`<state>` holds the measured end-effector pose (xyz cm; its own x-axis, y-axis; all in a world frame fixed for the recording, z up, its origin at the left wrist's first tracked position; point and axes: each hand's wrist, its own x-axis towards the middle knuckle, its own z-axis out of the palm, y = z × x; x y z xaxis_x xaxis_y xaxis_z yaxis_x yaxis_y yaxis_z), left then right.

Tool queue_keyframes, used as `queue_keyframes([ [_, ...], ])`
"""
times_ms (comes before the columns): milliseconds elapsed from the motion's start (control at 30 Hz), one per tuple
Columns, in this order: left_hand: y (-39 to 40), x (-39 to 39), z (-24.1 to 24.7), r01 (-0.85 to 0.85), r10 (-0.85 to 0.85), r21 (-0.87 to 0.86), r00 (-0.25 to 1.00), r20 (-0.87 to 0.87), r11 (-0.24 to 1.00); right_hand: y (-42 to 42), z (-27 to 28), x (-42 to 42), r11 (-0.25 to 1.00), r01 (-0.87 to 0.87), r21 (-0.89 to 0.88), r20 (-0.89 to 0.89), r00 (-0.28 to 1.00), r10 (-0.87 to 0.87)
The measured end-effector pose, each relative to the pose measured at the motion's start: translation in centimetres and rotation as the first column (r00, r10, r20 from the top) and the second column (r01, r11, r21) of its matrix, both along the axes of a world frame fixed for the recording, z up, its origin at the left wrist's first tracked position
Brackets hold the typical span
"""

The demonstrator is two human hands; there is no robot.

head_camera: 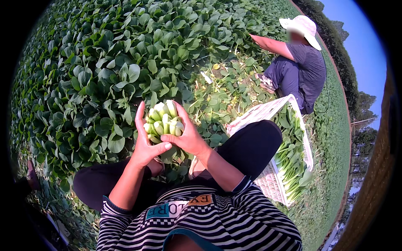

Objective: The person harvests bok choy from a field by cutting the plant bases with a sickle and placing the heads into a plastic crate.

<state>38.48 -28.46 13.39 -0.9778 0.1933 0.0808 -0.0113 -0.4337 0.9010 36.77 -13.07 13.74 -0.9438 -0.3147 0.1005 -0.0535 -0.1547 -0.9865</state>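
Between my two hands is a bunch of leafy green vegetables (163,121), its pale cut stem ends turned up towards me. My left hand (147,144) cups the bunch along its left side, fingers pointing up. Around the right side my right hand (188,135) is wrapped, with its thumb across the front of the stems. The two thumbs come close together at the near side. Most of the bunch's leaves are hidden beneath the stems and my hands.
Dense leafy green plants (94,69) grow ahead and to the left. A white plastic crate (267,182) beside my right knee holds harvested greens (287,157). Loose leaves and trimmings (220,94) litter the ground. Beyond the crate, a person in a white hat (301,66) reaches into the plants.
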Motion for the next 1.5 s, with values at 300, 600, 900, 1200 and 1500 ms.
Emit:
queue_keyframes([
  [300, 1.0, 1.3, 2.1, -0.365, 0.302, -0.248, 0.918, -0.258, 0.897, -1.9, 4.7, 3.3, 0.944, -0.115, -0.309, 0.116, 0.981, 0.158],
  [600, 0.7, 0.9, 8.6, -0.194, 0.194, 0.016, 0.970, -0.144, 0.981, -0.2, 9.1, 3.4, 0.958, 0.107, 0.267, -0.432, 0.902, 0.020],
  [900, 8.0, -0.9, 14.1, 0.176, -0.187, -0.085, 0.972, -0.144, 0.981, 9.8, 13.3, 3.7, 0.895, 0.423, 0.139, -0.326, 0.873, -0.362],
  [1200, -3.7, -5.4, 6.3, 0.179, -0.069, -0.377, 0.955, 0.287, 0.909, 40.0, 9.5, -1.5, 0.218, 0.957, 0.189, -0.354, 0.274, -0.894],
  [1500, -9.9, -5.0, -0.2, 0.104, 0.194, -0.478, 0.823, 0.534, 0.872, 49.8, 0.0, -5.7, -0.505, 0.270, 0.820, -0.570, 0.293, -0.768],
])
